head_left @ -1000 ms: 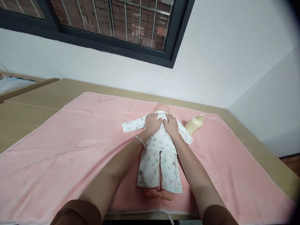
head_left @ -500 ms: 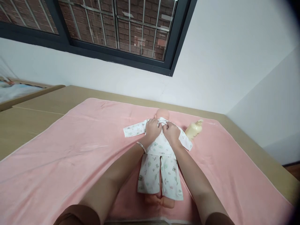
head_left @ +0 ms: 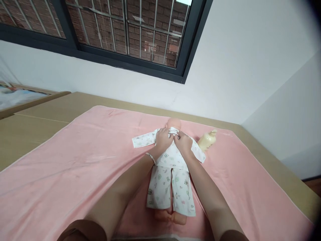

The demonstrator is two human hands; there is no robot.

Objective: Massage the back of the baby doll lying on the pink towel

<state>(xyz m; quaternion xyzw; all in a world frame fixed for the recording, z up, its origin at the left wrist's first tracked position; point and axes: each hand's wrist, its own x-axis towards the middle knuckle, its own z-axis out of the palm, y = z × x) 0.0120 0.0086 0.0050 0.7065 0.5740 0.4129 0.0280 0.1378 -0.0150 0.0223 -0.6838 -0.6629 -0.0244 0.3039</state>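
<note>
A baby doll [head_left: 173, 123] lies on the pink blanket [head_left: 100, 140], its head away from me and its bare feet toward me. It wears a white printed top [head_left: 172, 156] and matching trousers [head_left: 160, 187]. At the upper chest, my left hand [head_left: 163, 139] pinches the top's fabric near the neckline. My right hand [head_left: 183, 141] grips the same cloth just to the right, fingers curled and close to the left ones. The doll's neck is partly covered by cloth and hands. Both sleeves spread outward.
A pale yellow bottle [head_left: 207, 140] lies tilted on the blanket, right of the doll's sleeve. Wooden boards [head_left: 45, 115] border the blanket. Behind stand a white wall [head_left: 225, 67] and a dark-framed window [head_left: 130, 67] with metal bars.
The cloth at the neckline has shifted slightly under my fingers. Both hands stay at nearly the same place; the view has tilted a little.
</note>
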